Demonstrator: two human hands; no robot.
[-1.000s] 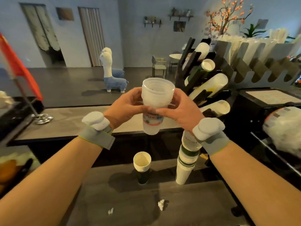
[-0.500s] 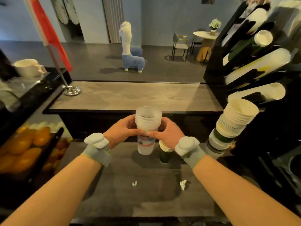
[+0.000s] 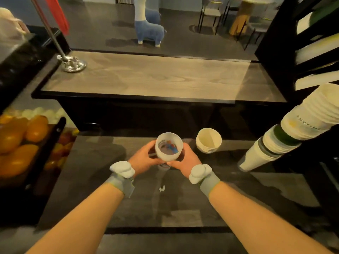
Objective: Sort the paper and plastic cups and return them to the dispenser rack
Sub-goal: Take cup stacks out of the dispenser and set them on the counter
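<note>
A translucent plastic cup stack with a red and blue print stands low over the dark counter, seen from above. My left hand grips its left side and my right hand grips its right side. Just to the right, a short stack of cream paper cups stands upright on the counter. A tall leaning stack of paper cups, white with green bands, rises at the right edge. The black dispenser rack with cup tubes fills the upper right, partly cut off.
A crate of oranges sits at the left. A raised wooden bar top lies behind, with a flag pole base on its left end. A small paper scrap lies on the counter between my wrists.
My hands have lowered the plastic cups from chest height down toward the counter, beside the short paper cup stack. My view has tilted downward.
</note>
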